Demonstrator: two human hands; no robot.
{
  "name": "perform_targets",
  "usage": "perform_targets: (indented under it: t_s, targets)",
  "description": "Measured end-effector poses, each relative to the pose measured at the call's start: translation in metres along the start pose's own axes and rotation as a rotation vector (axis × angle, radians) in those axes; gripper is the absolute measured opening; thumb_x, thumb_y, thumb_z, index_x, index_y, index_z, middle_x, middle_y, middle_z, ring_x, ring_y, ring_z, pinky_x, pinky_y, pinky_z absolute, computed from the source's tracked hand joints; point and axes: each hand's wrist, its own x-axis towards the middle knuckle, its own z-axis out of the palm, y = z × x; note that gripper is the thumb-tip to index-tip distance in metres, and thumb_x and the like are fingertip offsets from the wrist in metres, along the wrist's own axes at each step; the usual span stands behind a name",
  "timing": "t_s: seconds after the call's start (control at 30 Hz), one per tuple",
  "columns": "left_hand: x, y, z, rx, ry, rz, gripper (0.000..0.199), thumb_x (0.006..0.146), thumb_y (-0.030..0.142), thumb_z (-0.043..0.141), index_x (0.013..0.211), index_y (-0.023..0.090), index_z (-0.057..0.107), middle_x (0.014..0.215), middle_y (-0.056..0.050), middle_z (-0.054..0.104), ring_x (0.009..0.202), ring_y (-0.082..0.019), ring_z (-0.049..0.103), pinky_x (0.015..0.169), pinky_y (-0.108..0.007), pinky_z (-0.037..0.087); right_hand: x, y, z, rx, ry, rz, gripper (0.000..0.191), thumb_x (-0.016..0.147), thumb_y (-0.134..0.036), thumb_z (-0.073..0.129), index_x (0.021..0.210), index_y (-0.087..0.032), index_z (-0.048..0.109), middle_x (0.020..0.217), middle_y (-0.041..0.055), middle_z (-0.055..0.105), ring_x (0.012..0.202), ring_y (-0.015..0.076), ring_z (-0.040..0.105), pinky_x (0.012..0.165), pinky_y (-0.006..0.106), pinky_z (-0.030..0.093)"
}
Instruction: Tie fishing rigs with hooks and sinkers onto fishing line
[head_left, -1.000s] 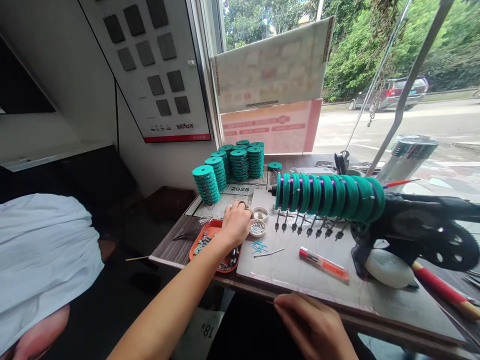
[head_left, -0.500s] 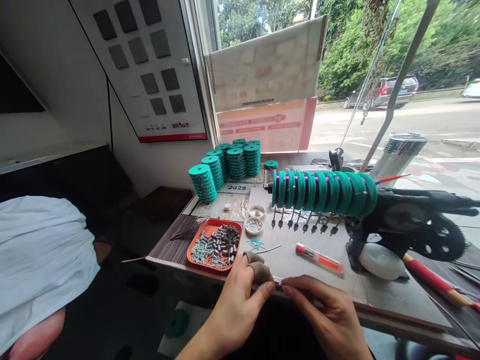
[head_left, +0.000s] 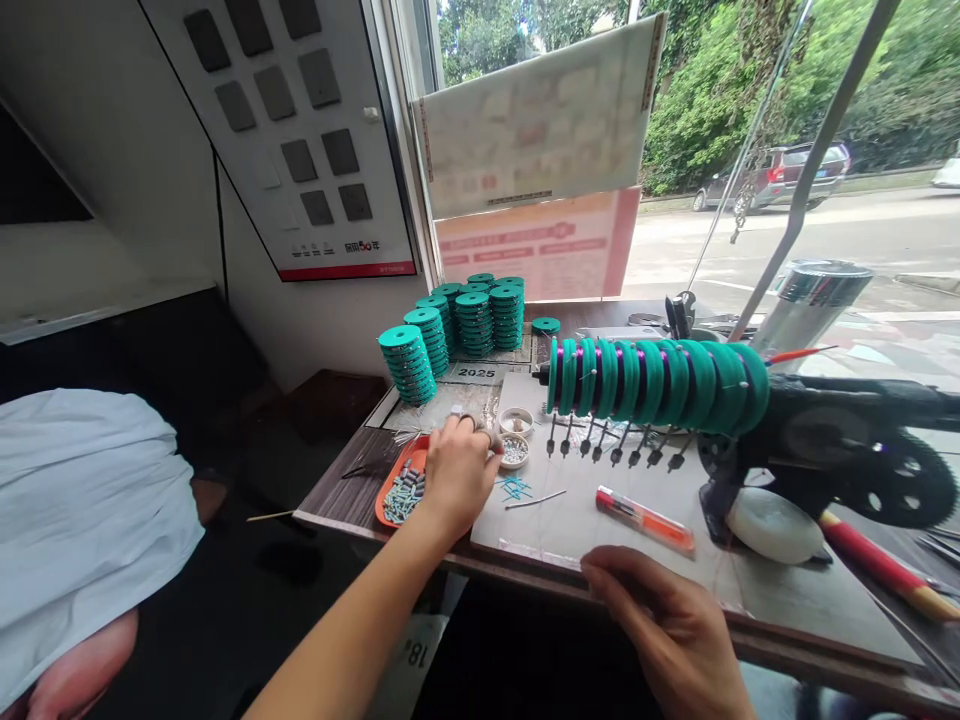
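Note:
My left hand (head_left: 457,475) reaches over the orange tray (head_left: 384,508), with a cloth guard on one finger. Its bent fingertips come together at the edge of a small round cup of tiny beads (head_left: 514,452); whatever they pinch is hidden. The tray holds grey metal cylinders and pale bluish small parts (head_left: 403,500), partly covered by my hand and forearm. At the board's front edge, my right hand (head_left: 664,625) is closed in a pinch, thumb against forefinger. I cannot make out what is between them.
A row of green discs (head_left: 652,385) sits on a black shaft, weights hanging below. Stacked green spools (head_left: 476,325) stand behind. An orange-labelled tube (head_left: 645,518), a thin metal rod (head_left: 535,499) and blue sticks (head_left: 514,488) lie on the pale board (head_left: 555,530). A person in white cloth (head_left: 90,520) is at left.
My left hand has moved away from my right hand, forward and left to the bead cup, and now covers part of the tray. My right hand stays pinched in nearly the same place.

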Motion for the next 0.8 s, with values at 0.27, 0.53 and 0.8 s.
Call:
perform_targets:
  t_s: [0.27, 0.53, 0.8]
  targets:
    - [0.043, 0.002, 0.027, 0.205, -0.086, -0.022, 0.019, 0.083, 0.032, 0.055, 0.090, 0.016, 0.062, 0.103, -0.006, 0.062, 0.103, -0.023, 0.053, 0.090, -0.046, 0.038, -0.004, -0.001, 0.000, 0.050, -0.010, 0.058, 0.024, 0.079, -0.043, 0.061, 0.069, -0.022, 0.067, 0.061, -0.0003, 0.065, 0.056, 0.0148, 0.060, 0.052, 0.018, 0.049]
    - [0.039, 0.004, 0.009, -0.068, -0.068, -0.050, 0.010, 0.084, 0.019, 0.053, 0.083, 0.014, 0.061, 0.094, -0.009, 0.065, 0.096, -0.024, 0.058, 0.088, -0.046, 0.041, -0.004, -0.001, -0.005, 0.073, -0.008, 0.063, 0.019, 0.078, -0.039, 0.062, 0.069, -0.022, 0.067, 0.060, -0.0024, 0.064, 0.055, 0.0133, 0.059, 0.051, 0.016, 0.046]
    - [-0.090, 0.021, 0.014, -1.458, -0.184, -0.288, 0.019, 0.069, 0.020, 0.070, 0.086, 0.020, 0.060, 0.070, 0.004, 0.064, 0.067, -0.009, 0.057, 0.066, -0.019, 0.045, -0.027, -0.016, -0.010, 0.249, -0.005, 0.272, 0.019, 0.072, -0.042, 0.067, 0.067, -0.024, 0.068, 0.056, -0.0036, 0.060, 0.050, 0.0107, 0.052, 0.048, 0.016, 0.042]
